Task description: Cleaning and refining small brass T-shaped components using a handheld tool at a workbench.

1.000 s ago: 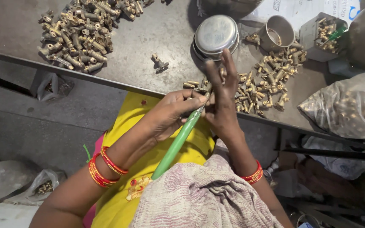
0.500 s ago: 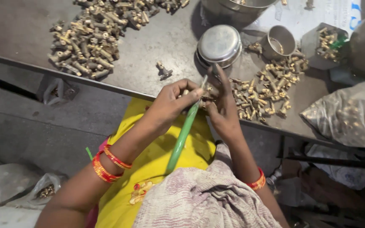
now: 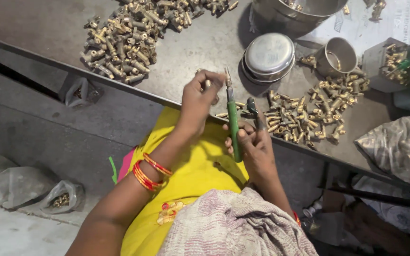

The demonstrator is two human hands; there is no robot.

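Grey metal surface (image 3: 205, 47) fills the top of the view, its edge running over the worker's yellow-clad lap. Far left on it, a big heap of small brass fittings (image 3: 119, 42) lies piled; a second, looser scatter of brass fittings (image 3: 309, 114) sits to the right, so two lots stand apart, though which is finished I cannot tell. Between them, a round steel lidded tin (image 3: 269, 56) and a small steel cup (image 3: 338, 56) stand near each other. Now the hands: right hand (image 3: 255, 147) has its grip wrapped around the green-handled screwdriver-like tool (image 3: 233, 124), held upright, tip up. Left hand (image 3: 200, 97), just beside that tip, has its fingertips pressed together on one small brass piece (image 3: 208, 84), raised above the surface edge.
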